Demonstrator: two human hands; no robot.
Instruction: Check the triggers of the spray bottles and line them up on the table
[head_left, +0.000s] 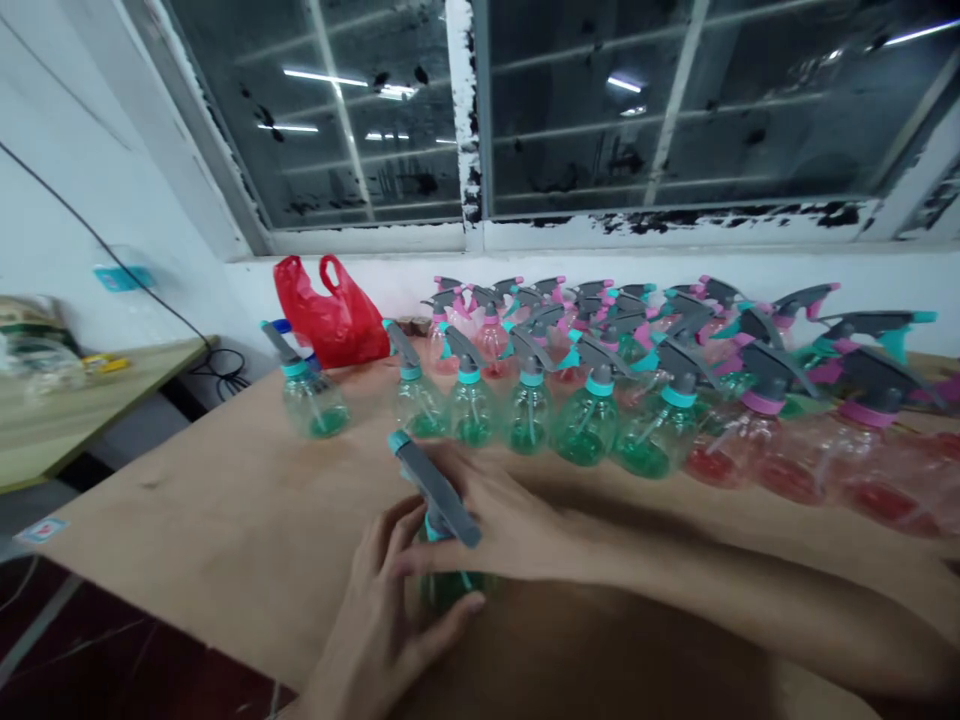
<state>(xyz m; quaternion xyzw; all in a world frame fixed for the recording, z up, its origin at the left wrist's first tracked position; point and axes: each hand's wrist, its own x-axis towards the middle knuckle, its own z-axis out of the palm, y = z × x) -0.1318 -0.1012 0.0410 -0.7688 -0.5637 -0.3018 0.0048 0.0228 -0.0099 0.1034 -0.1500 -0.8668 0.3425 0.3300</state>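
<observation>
Both my hands are closed around one spray bottle [442,500] near the front of the table. It has a grey head with a teal nozzle and collar on a clear green body. My left hand [397,600] wraps the body low down, its thumb along the near side. Higher up, my right hand [487,510] curls round the collar below the spray head, some fingers hidden behind it. Just beyond stands a row of similar bottles, the closest being a green one [529,420]. A lone green spray bottle [311,405] stands to the left.
Pink spray bottles [769,430] crowd the right and back of the wooden table [225,500]. A red plastic bag [330,315] sits at the back left by the wall. Another table [142,390] stands left, with a black cable [221,370] between. Windows rise behind.
</observation>
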